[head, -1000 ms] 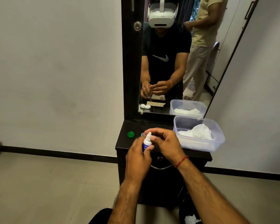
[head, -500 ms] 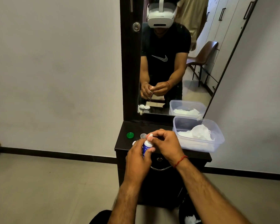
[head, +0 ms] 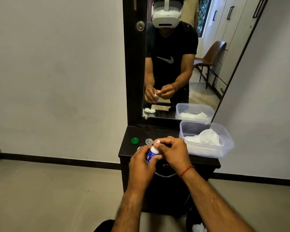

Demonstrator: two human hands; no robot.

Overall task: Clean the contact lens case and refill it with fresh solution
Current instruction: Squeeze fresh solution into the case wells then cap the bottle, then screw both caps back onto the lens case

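A small white solution bottle (head: 152, 152) with a blue label stands upright in my left hand (head: 141, 163), which grips its body above the dark dresser top (head: 159, 131). My right hand (head: 172, 150) pinches the bottle's white tip. A green lens-case cap (head: 134, 140) lies on the dresser's left side. A clear cap or case well (head: 149, 141) sits just right of it, beside the bottle tip. Something white peeks out at my left hand's knuckles; most of it is hidden.
A clear plastic tub (head: 224, 131) holding white tissue (head: 206, 137) fills the dresser's right side. A tall mirror (head: 174, 56) rises behind, reflecting a person, a chair and wardrobes. Bare walls flank the dresser; tiled floor lies below.
My hands have stayed at the bottle, with the right fingers shifting on its tip. The second person in the mirror has walked out of the reflection, and the view has drifted slightly.
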